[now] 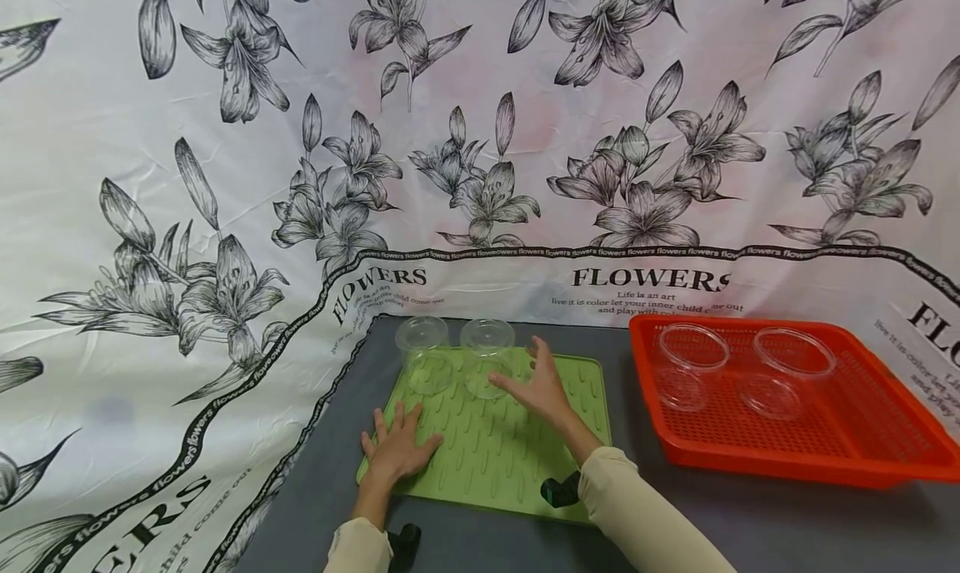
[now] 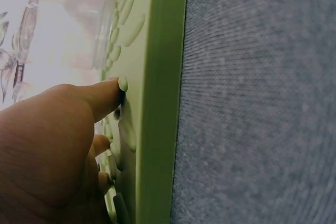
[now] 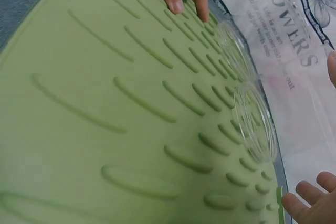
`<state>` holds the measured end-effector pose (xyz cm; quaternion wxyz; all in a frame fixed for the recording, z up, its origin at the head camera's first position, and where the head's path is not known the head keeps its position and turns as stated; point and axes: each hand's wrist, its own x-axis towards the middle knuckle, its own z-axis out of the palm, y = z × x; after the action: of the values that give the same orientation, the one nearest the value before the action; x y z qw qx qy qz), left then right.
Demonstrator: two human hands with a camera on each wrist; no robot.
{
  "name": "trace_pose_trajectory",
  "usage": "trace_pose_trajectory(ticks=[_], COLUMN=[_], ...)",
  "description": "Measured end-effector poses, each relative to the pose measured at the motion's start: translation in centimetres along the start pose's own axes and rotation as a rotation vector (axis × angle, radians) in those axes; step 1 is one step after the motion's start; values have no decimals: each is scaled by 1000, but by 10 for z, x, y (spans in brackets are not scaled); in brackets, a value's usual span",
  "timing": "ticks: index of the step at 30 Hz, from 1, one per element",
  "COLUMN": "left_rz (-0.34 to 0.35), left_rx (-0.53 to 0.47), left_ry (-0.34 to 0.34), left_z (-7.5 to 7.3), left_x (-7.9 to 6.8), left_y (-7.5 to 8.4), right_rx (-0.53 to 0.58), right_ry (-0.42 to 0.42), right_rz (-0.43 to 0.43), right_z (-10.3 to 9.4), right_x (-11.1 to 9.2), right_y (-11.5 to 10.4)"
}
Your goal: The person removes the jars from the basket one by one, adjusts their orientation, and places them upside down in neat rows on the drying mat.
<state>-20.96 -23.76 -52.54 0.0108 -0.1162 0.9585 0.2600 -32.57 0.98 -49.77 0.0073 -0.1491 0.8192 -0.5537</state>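
A green ridged mat lies on the grey table, with two clear plastic cups standing side by side at its far left. My left hand rests on the mat's left part, fingers spread, and its thumb touches a raised ridge in the left wrist view. Just right of the nearer-to-middle cup, my right hand hovers with thumb and fingers apart, holding nothing. The other cup stands farther left. In the right wrist view, the clear cup sits between the fingertips of both hands.
On the right stands a red perforated basket holding two more clear cups, one at left and one beside it. A flower-printed cloth rises behind the table and along its left side.
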Motion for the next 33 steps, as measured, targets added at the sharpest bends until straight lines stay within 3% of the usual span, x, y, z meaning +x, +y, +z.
trace_pose_trajectory(ticks=[14,23,33], left_rz=[34,-13,9], left_rx=[-20,-13,-19], left_ry=[-21,-78,-94], left_z=[3,0,3], left_x=[1,-1,0], left_y=[-5,-13,-6], right_rx=[-5,47,12], right_ry=[78,100,139], right_rz=[-10,-104,-100], right_z=[-31,-51,-79], right_x=[-14,-19,-29], right_y=[11,1,-9])
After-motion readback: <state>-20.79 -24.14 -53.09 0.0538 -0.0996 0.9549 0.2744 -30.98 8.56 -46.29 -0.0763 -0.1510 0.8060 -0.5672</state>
